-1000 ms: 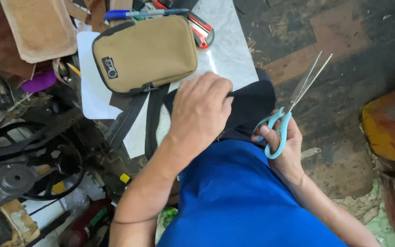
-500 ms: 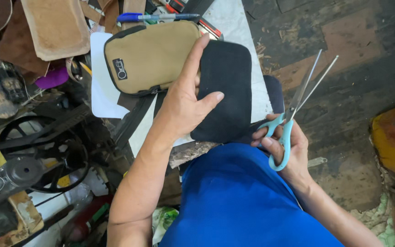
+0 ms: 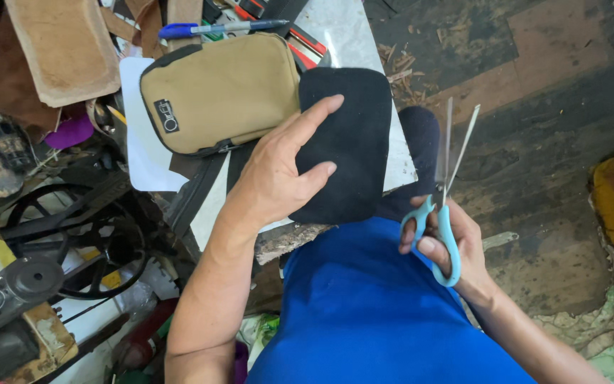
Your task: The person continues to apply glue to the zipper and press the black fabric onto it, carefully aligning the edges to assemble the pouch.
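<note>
Left hand spread flat on one black fabric piece, right hand gripping one pair of scissors

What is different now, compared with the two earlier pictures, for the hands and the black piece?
The left hand was lying flat over the black piece near the lap; it has slid the piece up beside the tan pouch, and now only the spread fingers press on it. The right hand still holds the scissors, blades open, away from the piece. Pouch and blue pen stayed.
</note>
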